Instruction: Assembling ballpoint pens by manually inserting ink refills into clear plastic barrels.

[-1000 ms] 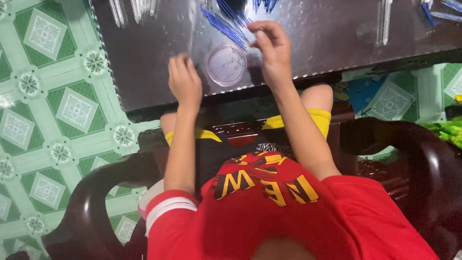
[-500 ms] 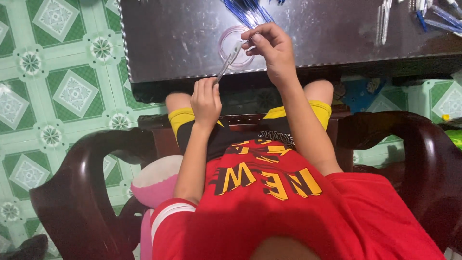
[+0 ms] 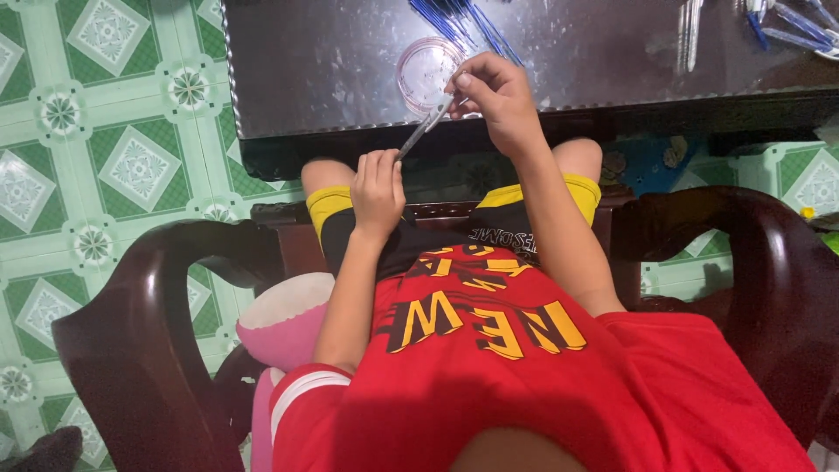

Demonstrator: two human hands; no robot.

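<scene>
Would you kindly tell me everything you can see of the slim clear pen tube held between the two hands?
The pen tube is a thin, straight barrel that looks like clear or pale plastic. It slants from the left hand, which pinches its lower end, up to the right hand, whose fingertips grip its upper end. It hangs in the air over the near edge of the dark table, just below a round clear dish. Any inner parts are too small to tell.
</scene>
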